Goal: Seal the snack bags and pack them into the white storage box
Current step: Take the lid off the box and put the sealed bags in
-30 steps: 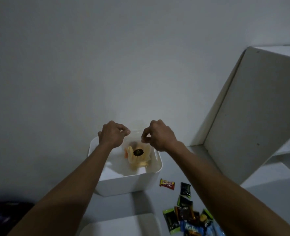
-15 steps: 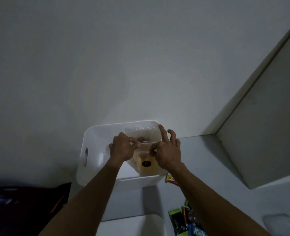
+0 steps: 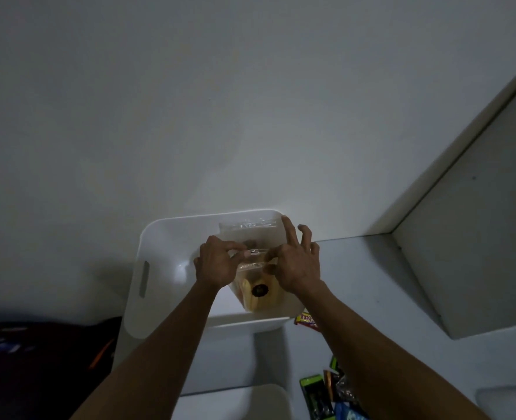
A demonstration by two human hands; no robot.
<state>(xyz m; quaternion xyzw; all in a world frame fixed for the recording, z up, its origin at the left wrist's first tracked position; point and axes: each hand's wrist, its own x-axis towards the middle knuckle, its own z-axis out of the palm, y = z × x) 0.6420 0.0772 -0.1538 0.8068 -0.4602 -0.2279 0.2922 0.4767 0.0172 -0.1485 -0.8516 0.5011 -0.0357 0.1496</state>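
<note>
white table | plain grey wall | dim light

A clear plastic snack bag stands inside the white plastic storage box on the bench; loose wrapped snacks lie to its right, nearer the person.

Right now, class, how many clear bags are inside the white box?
2. One bag, with yellow snacks, is held by both hands at the front; the other bag stands behind it against the far wall. More may be hidden.
</note>
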